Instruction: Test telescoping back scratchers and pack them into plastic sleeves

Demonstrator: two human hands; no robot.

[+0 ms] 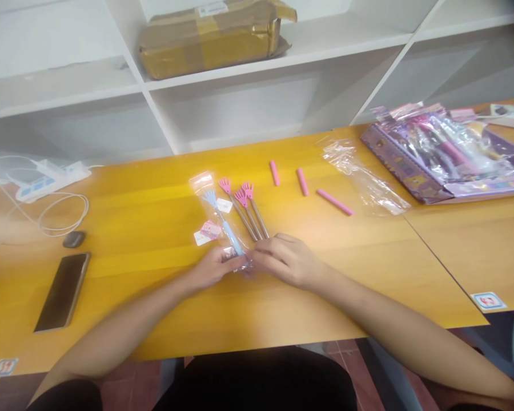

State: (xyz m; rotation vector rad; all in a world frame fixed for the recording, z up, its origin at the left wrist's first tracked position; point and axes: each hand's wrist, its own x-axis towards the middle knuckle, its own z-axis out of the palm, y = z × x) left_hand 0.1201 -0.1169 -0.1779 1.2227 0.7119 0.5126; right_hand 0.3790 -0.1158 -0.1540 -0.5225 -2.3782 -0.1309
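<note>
A light blue back scratcher (232, 236) lies inside a clear plastic bag (202, 181) with a pink top strip. My left hand (212, 267) grips its lower end, thumb on top. Closed fingers of my right hand (288, 260) pinch the bag's bottom end beside the left thumb. Just beyond the right hand lie several pink back scratcher heads (240, 197) on metal rods, whose lower ends the hand partly hides. Farther back on the table are a short pink tube (274, 173), a second pink tube (302, 181) and a longer pink tube (334, 202).
Small paper tags (208, 232) lie left of the bag. Empty clear bags (368, 177) and a purple box (405, 165) full of wrapped items are at right. At left are a phone (63, 292), a dark small case (74, 239) and a power strip (53, 181). Shelves hold a taped carton (214, 43).
</note>
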